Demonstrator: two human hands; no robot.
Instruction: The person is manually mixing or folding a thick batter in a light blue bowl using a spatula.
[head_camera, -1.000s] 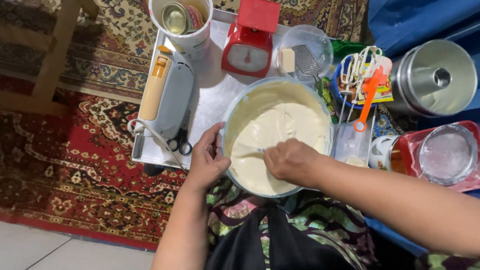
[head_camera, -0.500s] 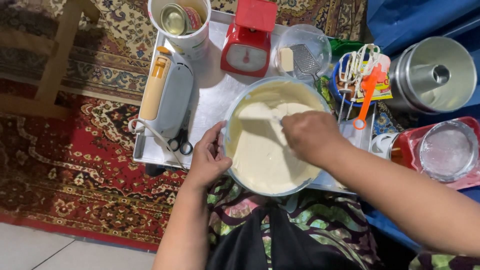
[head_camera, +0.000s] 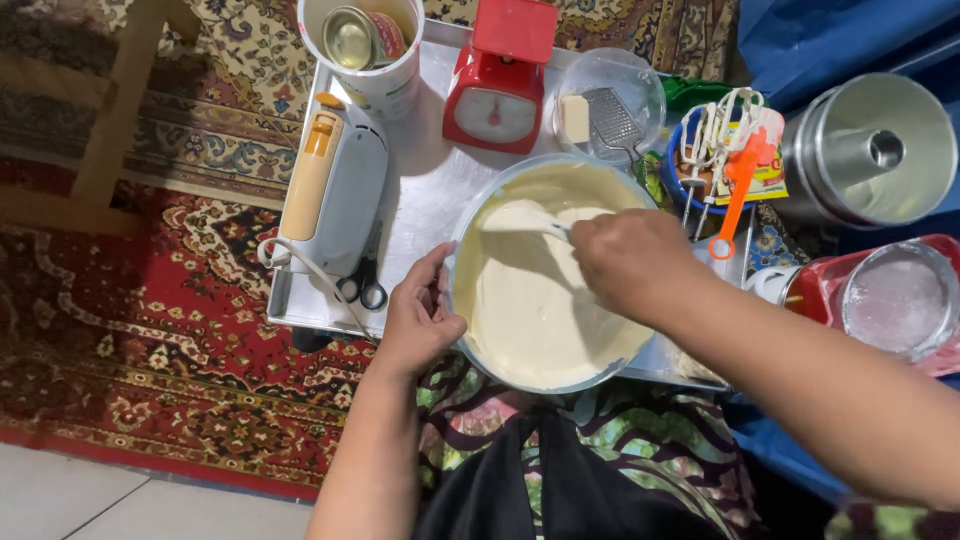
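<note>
Folding the pale batter (head_camera: 540, 310) goes best with slow sweeps along the bowl (head_camera: 470, 215) wall, the left hand (head_camera: 420, 320) curled on the near rim to steady it, the right hand (head_camera: 630, 265) closed around the spatula (head_camera: 520, 218) above the batter.

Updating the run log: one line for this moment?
left hand: grips rim of round metal bowl of pale batter | right hand: holds white spatula in batter | bowl on metal tray
</note>
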